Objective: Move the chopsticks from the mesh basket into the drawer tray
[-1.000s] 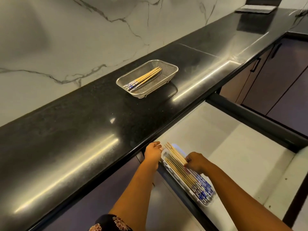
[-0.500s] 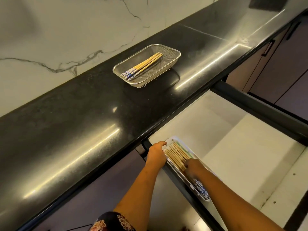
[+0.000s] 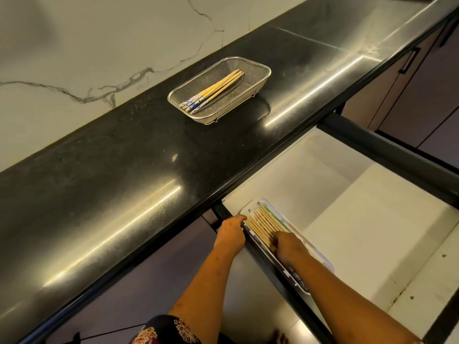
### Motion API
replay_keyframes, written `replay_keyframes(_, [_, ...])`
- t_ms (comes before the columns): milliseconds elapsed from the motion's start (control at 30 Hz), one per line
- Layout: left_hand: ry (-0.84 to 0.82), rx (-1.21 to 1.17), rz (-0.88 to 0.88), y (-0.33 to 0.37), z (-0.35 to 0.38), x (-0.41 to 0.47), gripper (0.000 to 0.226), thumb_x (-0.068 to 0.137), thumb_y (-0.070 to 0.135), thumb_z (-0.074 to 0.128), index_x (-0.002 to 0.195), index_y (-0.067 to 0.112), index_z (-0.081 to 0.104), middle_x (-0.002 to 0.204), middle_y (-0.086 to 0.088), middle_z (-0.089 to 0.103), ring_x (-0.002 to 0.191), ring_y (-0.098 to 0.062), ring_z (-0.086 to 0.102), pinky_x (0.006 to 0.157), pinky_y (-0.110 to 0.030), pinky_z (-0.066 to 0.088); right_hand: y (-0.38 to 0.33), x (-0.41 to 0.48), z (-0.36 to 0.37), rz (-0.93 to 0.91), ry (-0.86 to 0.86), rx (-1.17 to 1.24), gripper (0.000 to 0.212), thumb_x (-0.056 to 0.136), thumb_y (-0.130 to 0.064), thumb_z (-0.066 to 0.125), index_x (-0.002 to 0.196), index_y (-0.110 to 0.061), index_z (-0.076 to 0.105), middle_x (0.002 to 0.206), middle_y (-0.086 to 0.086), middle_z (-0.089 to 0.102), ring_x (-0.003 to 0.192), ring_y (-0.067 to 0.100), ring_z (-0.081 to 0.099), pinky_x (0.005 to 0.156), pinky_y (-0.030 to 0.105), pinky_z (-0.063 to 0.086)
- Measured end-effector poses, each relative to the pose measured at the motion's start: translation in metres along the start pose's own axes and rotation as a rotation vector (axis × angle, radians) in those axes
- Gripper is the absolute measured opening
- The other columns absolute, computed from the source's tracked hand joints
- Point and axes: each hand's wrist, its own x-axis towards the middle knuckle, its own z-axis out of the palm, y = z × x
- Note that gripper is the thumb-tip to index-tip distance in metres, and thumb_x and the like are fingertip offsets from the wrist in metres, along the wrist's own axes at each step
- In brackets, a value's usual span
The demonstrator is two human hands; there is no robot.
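Black polished counter (image 3: 104, 194) under a marble wall, white drawer (image 3: 360, 219) pulled open below. Up on it, mesh basket (image 3: 253, 81) with a few chopsticks (image 3: 218, 88) left in a loose bunch, well apart from both hands. Down in the drawer, tray (image 3: 250, 209) already packed. Left hand (image 3: 229, 232) curled on its near edge; right hand (image 3: 289, 245) flat on the sticks, fingers together. Light, stiff, smooth, likely to roll: best pinched mid-length as one bundle.

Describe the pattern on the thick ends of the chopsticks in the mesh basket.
Blue-and-white patterned ends on the chopsticks, plain bamboo-yellow shafts; seen in the head view.
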Motion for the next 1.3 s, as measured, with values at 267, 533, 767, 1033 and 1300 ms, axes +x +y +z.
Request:
replay_keyframes(267, [-0.042,-0.017,-0.001,0.005,0.003,-0.006,0.042,0.093,0.0,0.046,0.131,0.016,0.052,0.132,-0.01,0.056,0.118,-0.024,0.055,0.097,-0.031,0.047,0.007,-0.007,-0.001,0.042,-0.036,-0.054,0.022,0.094,-0.015,0.049,0.113,-0.015,0.06,0.12,0.011,0.063,0.108,0.026,0.06,0.095,0.032,0.047])
replay_keyframes(533, [0.088,-0.226,0.093,0.035,-0.031,-0.01,0.032,0.092,0.0,0.044,0.119,0.007,0.061,0.12,-0.011,0.065,0.111,-0.02,0.06,0.092,-0.016,0.047,-0.023,-0.014,-0.037,-0.027,-0.04,-0.001,0.031,0.09,-0.008,0.057,0.121,-0.005,0.062,0.124,0.015,0.061,0.111,0.028,0.061,0.094,0.031,0.051])
replay_keyframes(767, [0.292,-0.282,0.324,0.069,-0.108,-0.003,0.022,0.09,0.009,0.054,0.107,0.016,0.066,0.105,0.0,0.067,0.09,-0.004,0.058,0.071,-0.003,0.042,-0.096,-0.02,-0.087,-0.189,0.124,0.364,0.005,0.089,-0.018,0.06,0.094,-0.016,0.059,0.105,0.013,0.063,0.094,0.027,0.063,0.084,0.034,0.054])
replay_keyframes(1033, [0.429,-0.33,0.236,0.068,-0.186,0.044,0.019,0.088,0.009,0.055,0.101,0.017,0.067,0.098,0.002,0.067,0.093,-0.01,0.06,0.08,-0.019,0.042,-0.179,-0.007,-0.148,-0.369,0.22,0.652,0.008,0.09,-0.016,0.056,0.093,-0.019,0.063,0.086,0.001,0.064,0.07,0.01,0.062,0.06,0.021,0.053])
replay_keyframes(1300, [0.465,-0.129,0.311,0.058,-0.257,0.12,0.022,0.087,0.011,0.056,0.106,0.015,0.065,0.11,-0.008,0.067,0.092,-0.017,0.061,0.077,-0.023,0.046,-0.268,0.058,-0.202,-0.361,0.259,0.865,0.006,0.089,-0.01,0.058,0.09,-0.013,0.063,0.084,0.005,0.064,0.076,0.013,0.063,0.065,0.025,0.056])
